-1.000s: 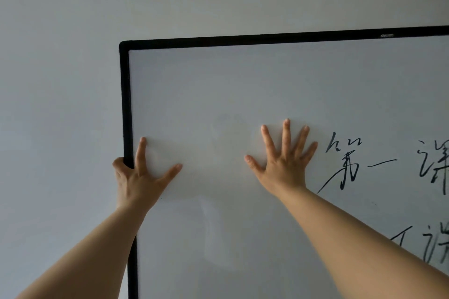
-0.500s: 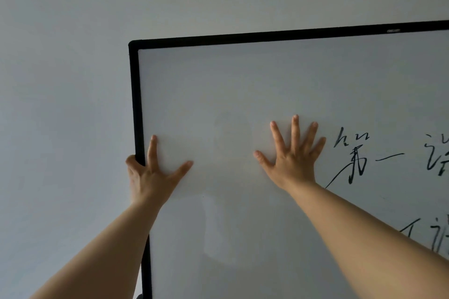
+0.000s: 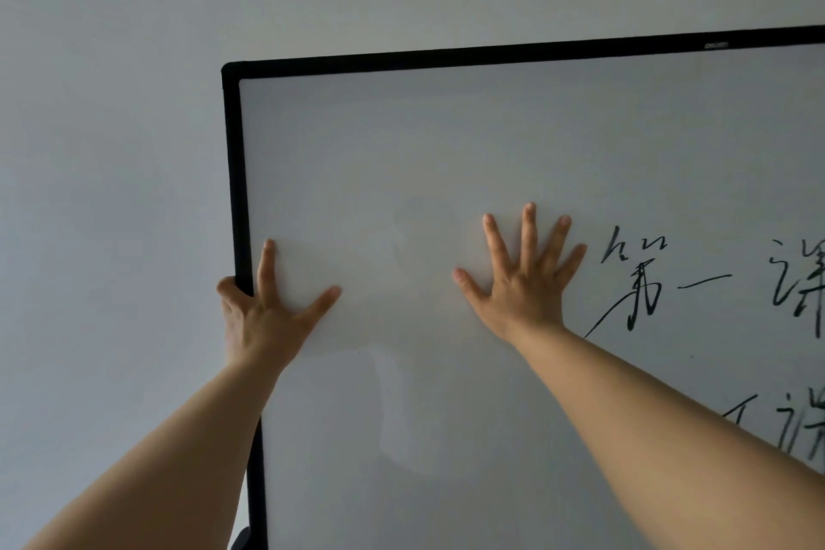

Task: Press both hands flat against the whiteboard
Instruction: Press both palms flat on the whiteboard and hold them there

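Pressing flat on the whiteboard (image 3: 446, 147), which filled the centre and right of the frame, my right hand (image 3: 522, 277) lay open, fingers spread. My left hand (image 3: 263, 308) at centre-left was only half on: index and thumb splayed on the surface, the other fingers curled round the black frame (image 3: 235, 174), probably to steady the board. That hand, I judged, needed shifting inward to lie flat. Black writing (image 3: 647, 281) sat just right of my right hand; grey wall (image 3: 111, 103) filled the upper left. Nothing blocked either hand.
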Action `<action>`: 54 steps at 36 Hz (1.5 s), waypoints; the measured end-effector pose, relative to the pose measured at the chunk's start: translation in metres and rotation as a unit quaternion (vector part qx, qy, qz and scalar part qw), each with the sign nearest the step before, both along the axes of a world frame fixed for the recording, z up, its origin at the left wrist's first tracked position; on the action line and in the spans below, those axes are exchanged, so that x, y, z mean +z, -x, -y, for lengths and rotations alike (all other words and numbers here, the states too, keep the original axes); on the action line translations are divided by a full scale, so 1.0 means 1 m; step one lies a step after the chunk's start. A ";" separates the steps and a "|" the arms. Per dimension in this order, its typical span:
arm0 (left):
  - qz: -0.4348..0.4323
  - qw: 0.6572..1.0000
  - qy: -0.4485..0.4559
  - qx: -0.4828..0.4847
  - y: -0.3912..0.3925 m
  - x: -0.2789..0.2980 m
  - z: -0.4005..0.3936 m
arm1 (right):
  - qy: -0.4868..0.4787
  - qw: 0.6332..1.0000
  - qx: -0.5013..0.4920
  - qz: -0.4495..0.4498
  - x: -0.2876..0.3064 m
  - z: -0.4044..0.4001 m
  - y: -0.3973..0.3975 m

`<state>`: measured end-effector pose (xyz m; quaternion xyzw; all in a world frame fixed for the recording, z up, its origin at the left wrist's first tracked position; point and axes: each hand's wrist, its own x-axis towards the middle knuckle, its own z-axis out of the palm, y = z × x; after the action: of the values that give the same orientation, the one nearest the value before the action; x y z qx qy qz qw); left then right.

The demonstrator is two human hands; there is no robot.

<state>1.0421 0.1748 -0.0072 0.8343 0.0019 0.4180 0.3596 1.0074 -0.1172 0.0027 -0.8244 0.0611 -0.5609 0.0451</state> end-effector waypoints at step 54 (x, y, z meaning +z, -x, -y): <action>-0.004 0.999 0.008 0.046 -0.314 0.000 -0.062 | -0.006 0.998 0.051 -0.036 0.000 -0.061 -0.344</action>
<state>1.3563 0.2368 -0.0068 0.8318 0.0450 0.4310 0.3469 1.3509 -0.0561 0.0025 -0.8459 0.0238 -0.5274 0.0760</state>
